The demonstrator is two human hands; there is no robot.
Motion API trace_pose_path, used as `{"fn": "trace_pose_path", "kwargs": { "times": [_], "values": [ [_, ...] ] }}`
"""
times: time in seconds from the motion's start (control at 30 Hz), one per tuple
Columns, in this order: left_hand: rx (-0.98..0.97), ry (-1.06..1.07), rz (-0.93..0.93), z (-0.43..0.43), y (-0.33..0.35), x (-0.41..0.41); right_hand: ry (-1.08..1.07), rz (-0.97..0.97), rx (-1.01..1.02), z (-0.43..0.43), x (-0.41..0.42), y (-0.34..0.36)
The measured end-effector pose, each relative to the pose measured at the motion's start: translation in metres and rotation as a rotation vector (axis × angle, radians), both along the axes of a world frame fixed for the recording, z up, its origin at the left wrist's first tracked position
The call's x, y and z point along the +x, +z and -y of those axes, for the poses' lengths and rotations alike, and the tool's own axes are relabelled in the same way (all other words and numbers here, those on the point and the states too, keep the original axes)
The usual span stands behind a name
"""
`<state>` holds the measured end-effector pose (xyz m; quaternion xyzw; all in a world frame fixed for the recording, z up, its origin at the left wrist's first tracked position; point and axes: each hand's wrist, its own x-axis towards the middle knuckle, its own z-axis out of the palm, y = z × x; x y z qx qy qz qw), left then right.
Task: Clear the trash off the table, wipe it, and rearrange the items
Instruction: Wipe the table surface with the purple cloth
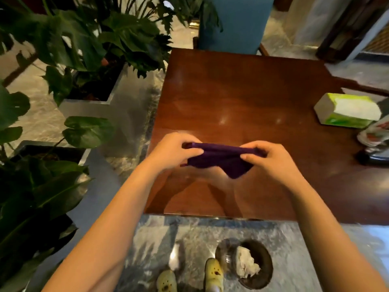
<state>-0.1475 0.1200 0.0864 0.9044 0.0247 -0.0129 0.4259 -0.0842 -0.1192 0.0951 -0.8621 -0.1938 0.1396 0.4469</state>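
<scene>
I see two bare arms reaching out over a brown wood surface [242, 91]. The left hand [174, 150] and the right hand [271, 163] hold a purple cloth [221, 159] between them, just above the near part of the surface. Each hand pinches one end, with the fingers [259, 146] curled over the top edge. The cloth is folded and one corner hangs down. A green and white tissue box [347, 112] lies near the right edge. On the floor by my yellow shoes [213, 275] stands a dark bin [267, 268] with crumpled paper [246, 263] in it. Green plants [84, 39] stand to the left. A blue chair [237, 24] is at the far side.
</scene>
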Motion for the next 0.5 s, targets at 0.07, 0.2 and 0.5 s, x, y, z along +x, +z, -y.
{"fn": "trace_pose_path", "kwargs": {
  "times": [0.07,0.2,0.5],
  "values": [
    [-0.025,-0.009,0.035,0.022,-0.008,0.012,-0.034,-0.004,0.008,0.024,0.007,-0.004],
    [-0.057,-0.034,-0.058,0.062,-0.064,0.005,-0.065,-0.117,-0.06,0.063,0.0,-0.046],
    [0.027,0.146,-0.116,0.095,-0.124,0.027,-0.233,0.096,-0.37,0.063,0.006,-0.122]
  ]
}}
